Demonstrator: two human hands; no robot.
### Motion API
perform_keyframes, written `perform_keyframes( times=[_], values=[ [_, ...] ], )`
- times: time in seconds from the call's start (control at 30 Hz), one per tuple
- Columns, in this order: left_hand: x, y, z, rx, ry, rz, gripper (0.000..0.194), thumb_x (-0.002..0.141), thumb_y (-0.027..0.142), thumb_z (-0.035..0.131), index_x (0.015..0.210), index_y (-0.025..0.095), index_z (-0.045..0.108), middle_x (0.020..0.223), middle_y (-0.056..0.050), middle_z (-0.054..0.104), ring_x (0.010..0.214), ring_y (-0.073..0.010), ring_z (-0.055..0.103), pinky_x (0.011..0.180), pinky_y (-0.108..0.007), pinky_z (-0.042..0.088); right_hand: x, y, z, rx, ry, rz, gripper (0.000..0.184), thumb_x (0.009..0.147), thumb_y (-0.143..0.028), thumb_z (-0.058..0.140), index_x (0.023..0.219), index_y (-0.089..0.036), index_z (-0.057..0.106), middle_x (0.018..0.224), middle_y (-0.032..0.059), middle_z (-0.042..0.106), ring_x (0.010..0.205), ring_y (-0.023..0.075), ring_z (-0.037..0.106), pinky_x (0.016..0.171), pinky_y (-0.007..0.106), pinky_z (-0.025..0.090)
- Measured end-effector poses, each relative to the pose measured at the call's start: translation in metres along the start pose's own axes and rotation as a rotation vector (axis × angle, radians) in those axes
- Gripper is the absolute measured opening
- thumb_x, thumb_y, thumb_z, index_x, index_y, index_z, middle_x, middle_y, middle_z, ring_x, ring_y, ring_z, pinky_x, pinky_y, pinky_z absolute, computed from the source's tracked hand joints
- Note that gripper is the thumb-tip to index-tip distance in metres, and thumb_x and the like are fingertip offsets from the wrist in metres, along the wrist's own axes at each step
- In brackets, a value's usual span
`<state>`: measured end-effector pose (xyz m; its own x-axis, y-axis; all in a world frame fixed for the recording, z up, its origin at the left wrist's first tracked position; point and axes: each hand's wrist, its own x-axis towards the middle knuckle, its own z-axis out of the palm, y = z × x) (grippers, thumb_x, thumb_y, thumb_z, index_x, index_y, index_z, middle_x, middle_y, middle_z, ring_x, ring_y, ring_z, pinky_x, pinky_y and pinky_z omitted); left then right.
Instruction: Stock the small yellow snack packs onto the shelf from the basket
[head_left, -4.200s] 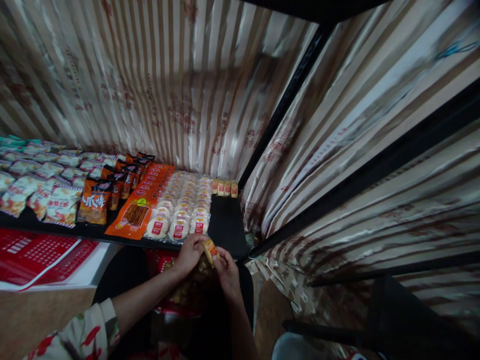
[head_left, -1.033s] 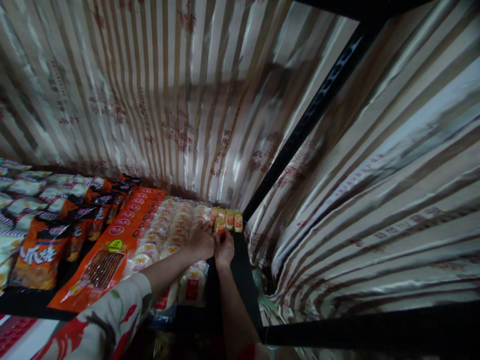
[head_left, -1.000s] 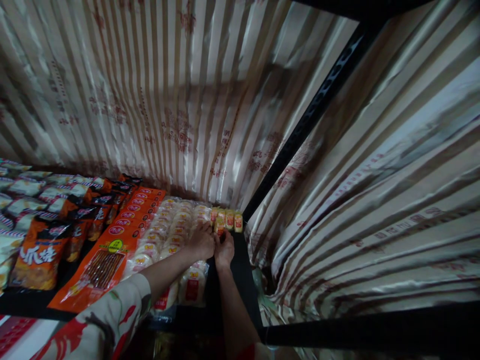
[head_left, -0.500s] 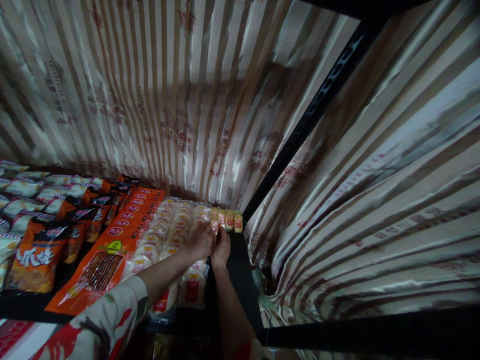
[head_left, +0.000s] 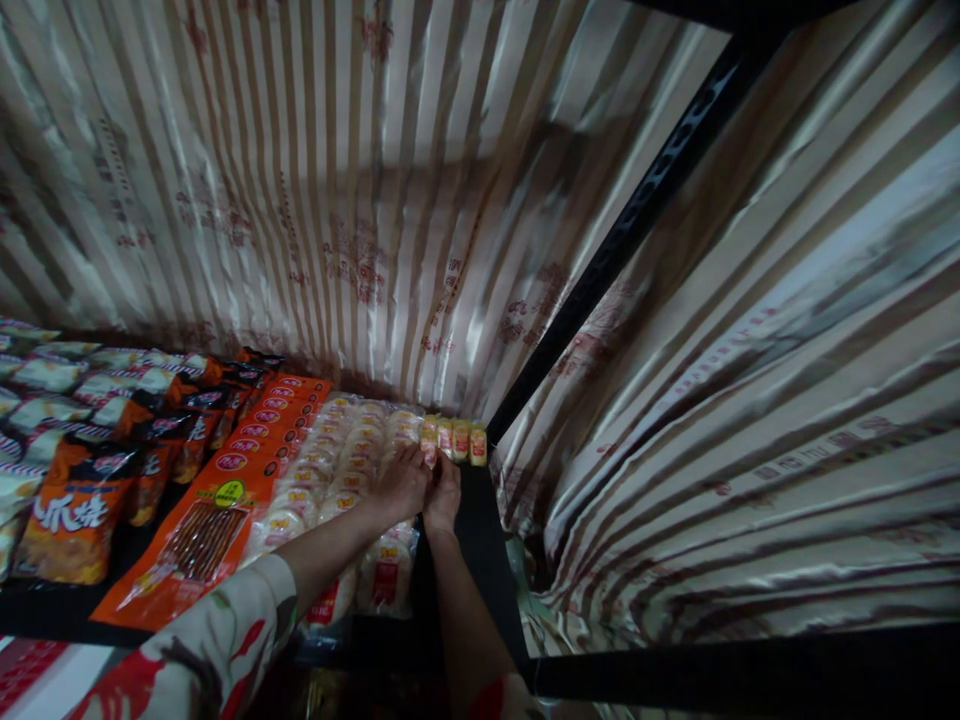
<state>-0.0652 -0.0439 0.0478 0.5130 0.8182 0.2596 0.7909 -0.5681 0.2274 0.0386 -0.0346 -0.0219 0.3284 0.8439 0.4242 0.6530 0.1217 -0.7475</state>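
Both my hands reach to the back of a black shelf [head_left: 480, 540]. My left hand [head_left: 401, 483] and my right hand [head_left: 442, 495] meet with fingers closed on a small yellow-and-red snack pack [head_left: 430, 452]. It stands at the left end of a short row of like small packs [head_left: 461, 440] against the striped curtain. My left forearm lies over rows of round white cakes in clear wrappers [head_left: 337, 470].
Left of the cakes lie long orange packets [head_left: 217, 510], then dark orange bags [head_left: 75, 510] and pale bags [head_left: 45, 375]. A striped satin curtain [head_left: 337, 200] backs the shelf. A black slanted upright [head_left: 615, 230] and a black bar [head_left: 750, 665] frame the right side.
Since 4.2 s ago my hands rose from below the shelf's front edge, with a small pack, to the back row. In the last second they shifted slightly left and stayed at the row.
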Motion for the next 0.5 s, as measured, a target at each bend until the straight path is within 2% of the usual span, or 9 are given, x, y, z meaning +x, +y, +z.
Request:
perform_keyframes(
  times=[0.2, 0.5],
  values=[
    [0.001, 0.008, -0.012, 0.0, -0.024, 0.006, 0.027, 0.076, 0.011, 0.044, 0.09, 0.008, 0.066, 0.102, -0.017, 0.059, 0.109, -0.0262, 0.046, 0.102, -0.04, 0.028, 0.0, 0.004, 0.002, 0.06, 0.024, 0.013, 0.044, 0.076, -0.027, 0.042, 0.113, -0.008, 0.057, 0.095, 0.0133, 0.055, 0.087, 0.02, 0.055, 0.079, 0.032, 0.046],
    [0.002, 0.015, -0.01, 0.044, -0.028, 0.017, 0.032, 0.078, 0.012, 0.041, 0.103, 0.003, 0.06, 0.108, -0.02, 0.058, 0.112, -0.0261, 0.046, 0.104, -0.042, 0.027, -0.006, 0.006, 0.001, 0.129, 0.088, 0.024, 0.042, 0.075, -0.025, 0.044, 0.111, -0.008, 0.056, 0.102, 0.0156, 0.055, 0.093, 0.0211, 0.054, 0.079, 0.032, 0.046]
  ],
)
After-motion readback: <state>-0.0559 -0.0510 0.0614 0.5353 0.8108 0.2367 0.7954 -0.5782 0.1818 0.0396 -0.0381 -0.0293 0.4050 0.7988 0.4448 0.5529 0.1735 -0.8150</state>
